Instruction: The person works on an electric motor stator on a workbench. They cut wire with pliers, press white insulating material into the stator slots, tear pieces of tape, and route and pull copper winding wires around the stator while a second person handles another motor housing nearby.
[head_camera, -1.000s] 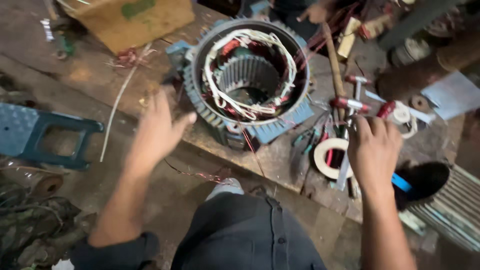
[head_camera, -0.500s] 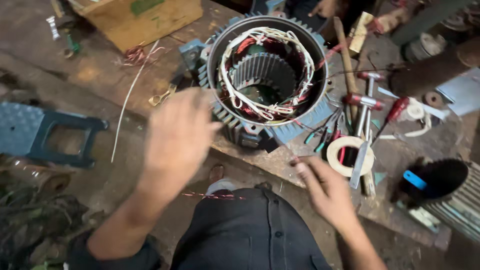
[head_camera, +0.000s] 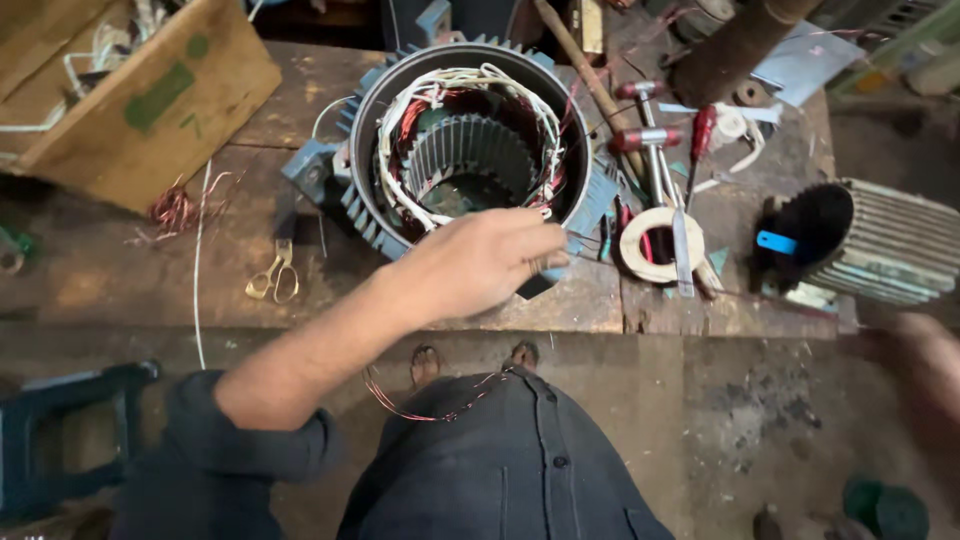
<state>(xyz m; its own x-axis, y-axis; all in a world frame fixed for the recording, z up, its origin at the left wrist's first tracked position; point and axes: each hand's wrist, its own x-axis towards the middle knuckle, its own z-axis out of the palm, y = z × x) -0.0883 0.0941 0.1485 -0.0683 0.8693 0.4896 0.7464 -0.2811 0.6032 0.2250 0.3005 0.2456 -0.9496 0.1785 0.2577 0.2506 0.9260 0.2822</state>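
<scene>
Copper windings in the motor stator (head_camera: 470, 150) sit just beyond my left hand (head_camera: 480, 265), now brought to its near rim, fingers curled, grip unclear. Right hand (head_camera: 925, 365) has swung away, blurred; winding work pauses.

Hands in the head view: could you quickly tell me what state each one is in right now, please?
Left hand: fingers curled at the near rim of the motor stator; whether it grips anything cannot be told.
Right hand: a blur at the frame's right edge; state cannot be told.
</scene>
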